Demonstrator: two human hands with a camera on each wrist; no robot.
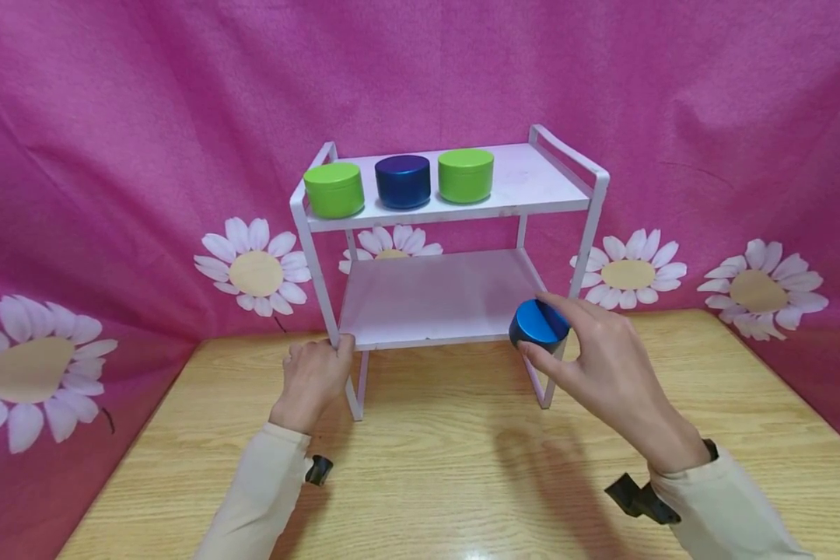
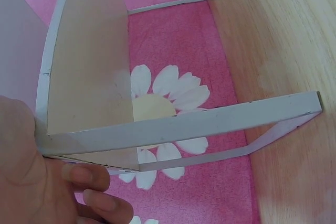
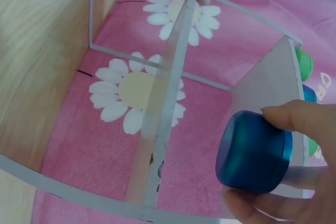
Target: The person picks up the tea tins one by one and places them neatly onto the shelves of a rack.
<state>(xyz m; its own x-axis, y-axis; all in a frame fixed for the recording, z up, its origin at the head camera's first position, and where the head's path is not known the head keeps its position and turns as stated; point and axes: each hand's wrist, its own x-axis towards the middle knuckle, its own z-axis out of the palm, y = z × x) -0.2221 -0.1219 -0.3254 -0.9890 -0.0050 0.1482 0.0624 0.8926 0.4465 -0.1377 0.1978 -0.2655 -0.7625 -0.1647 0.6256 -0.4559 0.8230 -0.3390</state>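
Observation:
A blue round tin [image 1: 536, 323] is pinched between the thumb and fingers of my right hand [image 1: 612, 365], in front of the lower shelf's right end. In the right wrist view this blue tin shows its side, tilted. My left hand [image 1: 315, 381] grips the white two-tier rack [image 1: 434, 334] at the left front corner of its lower shelf. The left wrist view shows the curled fingers [image 2: 107, 205] by that corner. On the upper shelf stand a green tin [image 1: 334, 190] at the left, a dark blue tin [image 1: 403, 182] and another green tin [image 1: 465, 176], in a row.
The rack stands on a wooden table [image 1: 420, 467]. Behind and at both sides hangs a pink cloth [image 1: 420, 70] with white daisies. A raised rail [image 1: 570, 154] edges the upper shelf's right side. Dark wrist mounts [image 1: 642, 499] stick out from the sleeves.

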